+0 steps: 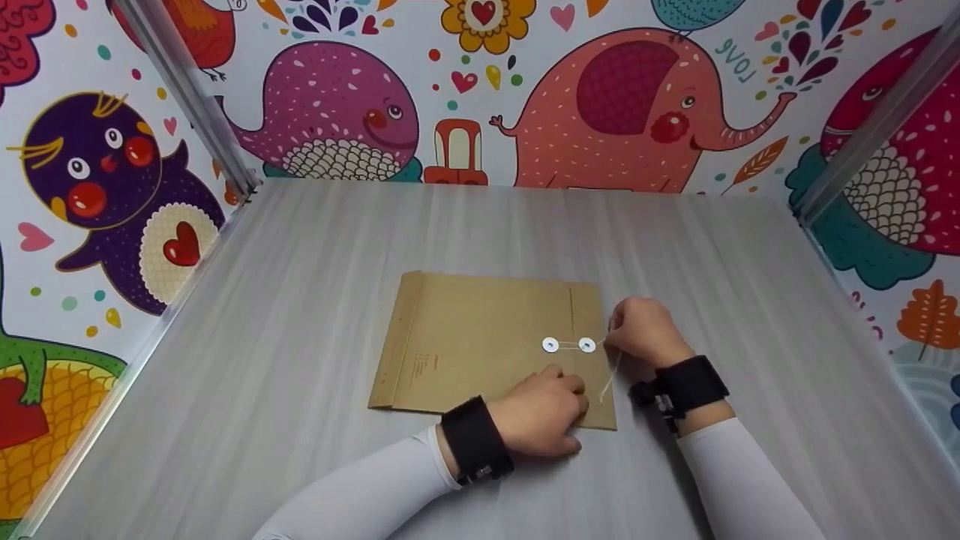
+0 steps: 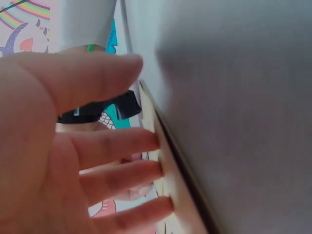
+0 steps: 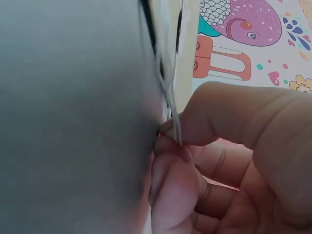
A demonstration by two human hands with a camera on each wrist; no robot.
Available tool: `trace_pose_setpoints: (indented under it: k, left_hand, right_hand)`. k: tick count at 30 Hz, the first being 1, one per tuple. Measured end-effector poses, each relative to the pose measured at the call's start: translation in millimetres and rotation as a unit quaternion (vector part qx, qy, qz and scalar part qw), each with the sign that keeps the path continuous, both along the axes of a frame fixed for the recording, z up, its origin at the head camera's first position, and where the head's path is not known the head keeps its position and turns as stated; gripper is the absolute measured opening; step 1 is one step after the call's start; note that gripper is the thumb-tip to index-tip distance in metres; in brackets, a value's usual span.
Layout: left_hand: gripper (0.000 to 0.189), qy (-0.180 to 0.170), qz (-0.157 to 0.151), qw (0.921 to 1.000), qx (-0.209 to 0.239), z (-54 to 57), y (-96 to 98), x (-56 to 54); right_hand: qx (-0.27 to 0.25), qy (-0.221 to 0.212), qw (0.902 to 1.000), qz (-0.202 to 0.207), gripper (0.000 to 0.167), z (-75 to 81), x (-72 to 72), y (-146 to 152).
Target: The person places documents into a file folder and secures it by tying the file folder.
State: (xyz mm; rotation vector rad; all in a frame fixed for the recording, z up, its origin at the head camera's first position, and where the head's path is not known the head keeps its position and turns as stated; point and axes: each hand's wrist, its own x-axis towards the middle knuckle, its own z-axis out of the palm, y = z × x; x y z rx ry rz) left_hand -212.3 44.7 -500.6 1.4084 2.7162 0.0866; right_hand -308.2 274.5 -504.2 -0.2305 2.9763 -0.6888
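Observation:
A brown kraft envelope [image 1: 480, 330] lies flat on the table, its two white button discs [image 1: 550, 345] near the right end with string running between them. My right hand [image 1: 646, 330] is just past the envelope's right edge and pinches the thin string [image 3: 168, 92] between thumb and forefinger; a loose end of it hangs over the envelope's corner. On the envelope's near edge, below the discs, rests my left hand [image 1: 541, 412]. In the left wrist view its fingertips [image 2: 158, 168] press on the envelope's face, while the thumb stays off it.
The pale wood-grain table [image 1: 300, 300] spreads around the envelope. Printed cartoon panels [image 1: 465, 97] stand at the back and both sides, with metal posts [image 1: 187, 97] at the corners. Each wrist wears a black strap [image 1: 476, 439] with a small camera.

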Motion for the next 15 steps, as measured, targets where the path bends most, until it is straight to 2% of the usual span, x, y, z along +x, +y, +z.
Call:
trace_pose_setpoints:
  k: [6,12,15]
  left_hand:
    - [0.029,0.004,-0.048,0.9988,0.007,3.1,1.1,3.1]
    - [0.027,0.007,-0.108,0.9941,0.006,1.5,3.9,8.7]
    - [0.024,0.004,-0.127,0.9919,0.004,2.0,4.8,10.2]
  right_hand:
    - [0.020,0.000,0.9998,0.010,0.020,6.0,-3.0,23.7]
    - [0.024,0.012,0.9996,-0.011,0.017,4.4,-3.9,41.0]
    - [0.021,0.030,0.9990,-0.026,0.017,3.7,-3.5,43.5]
